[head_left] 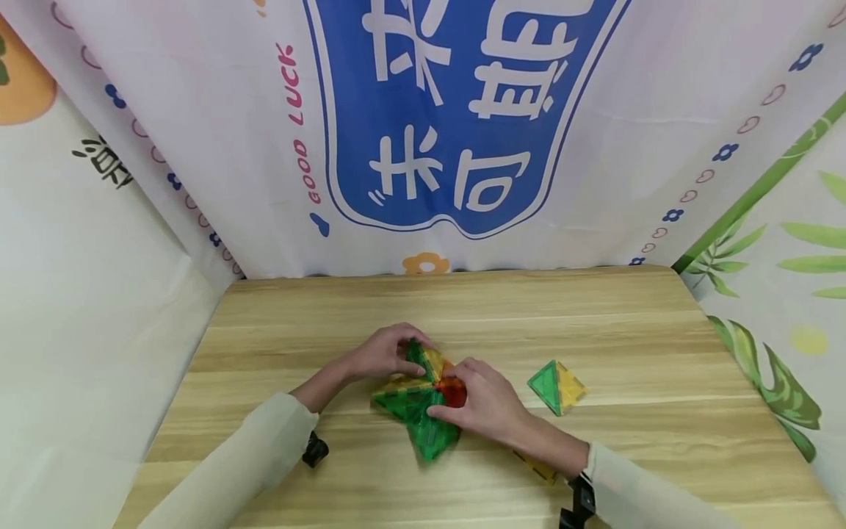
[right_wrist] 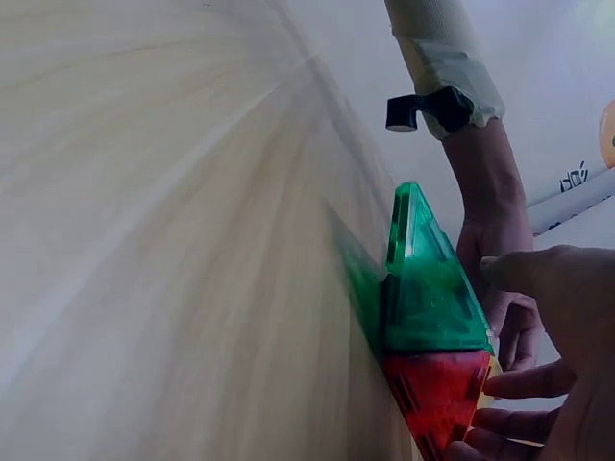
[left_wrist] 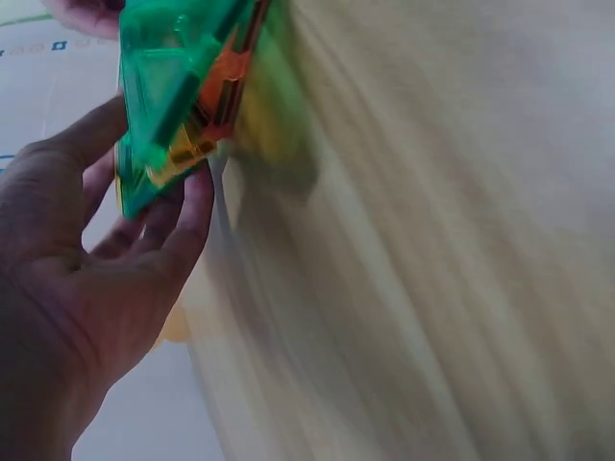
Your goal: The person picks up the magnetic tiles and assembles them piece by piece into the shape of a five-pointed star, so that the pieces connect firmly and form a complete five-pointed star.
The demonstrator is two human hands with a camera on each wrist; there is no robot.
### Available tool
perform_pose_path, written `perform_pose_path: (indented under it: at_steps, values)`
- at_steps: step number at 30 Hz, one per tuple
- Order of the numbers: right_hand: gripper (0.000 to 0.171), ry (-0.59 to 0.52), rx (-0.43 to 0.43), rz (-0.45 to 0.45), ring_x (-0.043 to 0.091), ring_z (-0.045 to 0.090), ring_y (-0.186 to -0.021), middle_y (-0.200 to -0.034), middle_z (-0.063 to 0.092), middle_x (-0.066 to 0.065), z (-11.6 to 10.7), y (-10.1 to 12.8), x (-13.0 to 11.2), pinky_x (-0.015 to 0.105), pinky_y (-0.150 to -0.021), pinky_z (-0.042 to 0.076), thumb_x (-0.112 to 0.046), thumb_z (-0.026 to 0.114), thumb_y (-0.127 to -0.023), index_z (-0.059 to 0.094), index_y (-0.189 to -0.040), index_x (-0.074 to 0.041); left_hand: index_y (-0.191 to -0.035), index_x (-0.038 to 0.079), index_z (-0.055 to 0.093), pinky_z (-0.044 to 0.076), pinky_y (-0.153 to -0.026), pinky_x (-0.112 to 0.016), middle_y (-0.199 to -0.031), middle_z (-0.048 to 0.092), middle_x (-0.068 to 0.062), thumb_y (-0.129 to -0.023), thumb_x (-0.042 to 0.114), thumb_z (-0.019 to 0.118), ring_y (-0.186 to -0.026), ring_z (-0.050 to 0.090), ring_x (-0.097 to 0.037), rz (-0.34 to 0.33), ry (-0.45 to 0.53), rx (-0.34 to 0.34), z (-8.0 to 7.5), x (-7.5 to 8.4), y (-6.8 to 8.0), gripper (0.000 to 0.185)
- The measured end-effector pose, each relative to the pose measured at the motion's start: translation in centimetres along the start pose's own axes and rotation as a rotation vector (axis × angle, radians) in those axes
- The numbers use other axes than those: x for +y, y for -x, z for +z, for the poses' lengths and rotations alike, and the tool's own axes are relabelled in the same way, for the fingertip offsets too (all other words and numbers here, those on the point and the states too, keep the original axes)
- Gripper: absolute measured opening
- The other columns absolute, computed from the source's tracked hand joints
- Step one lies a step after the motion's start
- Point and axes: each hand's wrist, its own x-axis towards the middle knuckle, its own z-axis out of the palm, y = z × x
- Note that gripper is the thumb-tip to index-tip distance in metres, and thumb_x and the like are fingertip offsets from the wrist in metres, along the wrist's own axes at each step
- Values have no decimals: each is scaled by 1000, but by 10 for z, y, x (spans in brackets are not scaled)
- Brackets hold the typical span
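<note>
A star-like build of see-through magnetic tiles (head_left: 429, 433), with green, yellow, orange and red triangles, is on the wooden table between both hands. My left hand (head_left: 383, 354) grips its far left side, thumb and fingers around a green tile (left_wrist: 159, 58). On the opposite side, my right hand (head_left: 485, 400) holds the build by its red tile (head_left: 453, 392), with the thumb reaching across toward the green ones. The right wrist view shows this red tile (right_wrist: 437, 389) edge to edge with a green tile (right_wrist: 432, 298). Part of the build's far side is hidden behind the fingers.
A green and yellow tile piece (head_left: 545, 387) lies on the table to the right. Partly covered by the right forearm is a yellow tile (head_left: 540, 469). Printed cloth (head_left: 264, 242) hangs behind the wooden table (head_left: 628, 316) and on both sides.
</note>
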Motion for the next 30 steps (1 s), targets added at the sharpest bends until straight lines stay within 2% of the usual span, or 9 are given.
perform_pose_path:
  at_steps: [6,10,17,21,24,27,30]
  values:
    - [60,-6,-34,5,19,66,-102,-114,69,4,1,-12,-1,38,-86,59,-52,89,-81,75,-120,-9,-121,5,73,51,-83,-35,-123,67,-10,-90,13,86,-99,57,-24,-38,-40,130,-2,-3,18,34]
    - [52,-20,-58,-7,22,66,-104,-116,68,6,0,-23,1,41,-87,60,-42,91,-81,76,-119,-9,-118,6,73,51,-83,-36,-124,67,-11,-91,13,86,-102,60,-24,-70,-69,188,-4,-6,29,31]
    - [39,-37,-79,-23,23,70,-101,-116,73,7,-3,-42,7,41,-85,60,-28,87,-86,77,-118,-7,-115,5,73,54,-97,-51,-124,69,-11,-93,9,82,-119,64,-33,-119,-87,293,-6,-11,46,24]
    - [35,-53,-85,-35,23,71,-103,-116,74,8,-3,-49,11,41,-87,60,-25,85,-89,77,-118,-7,-114,5,73,54,-99,-52,-121,70,-11,-93,7,82,-119,65,-33,-139,-98,330,-5,-12,51,23]
    - [35,-71,-92,-30,22,70,-100,-117,74,7,-4,-48,14,40,-84,59,-26,84,-91,77,-119,-8,-116,3,73,55,-100,-52,-120,69,-13,-92,8,83,-116,65,-33,-133,-125,358,-3,-9,52,26]
    - [37,-90,-84,-10,23,71,-100,-118,74,7,-10,-43,19,41,-84,60,-28,84,-92,77,-121,-8,-119,1,72,54,-101,-53,-123,68,-15,-92,8,83,-118,64,-36,-108,-137,402,1,-2,49,30]
    - [38,-119,-53,8,27,72,-103,-119,75,9,-21,-35,30,44,-88,62,-26,84,-92,76,-122,-5,-122,-1,71,53,-101,-55,-126,68,-15,-92,6,82,-121,62,-39,-64,-107,438,6,12,43,32]
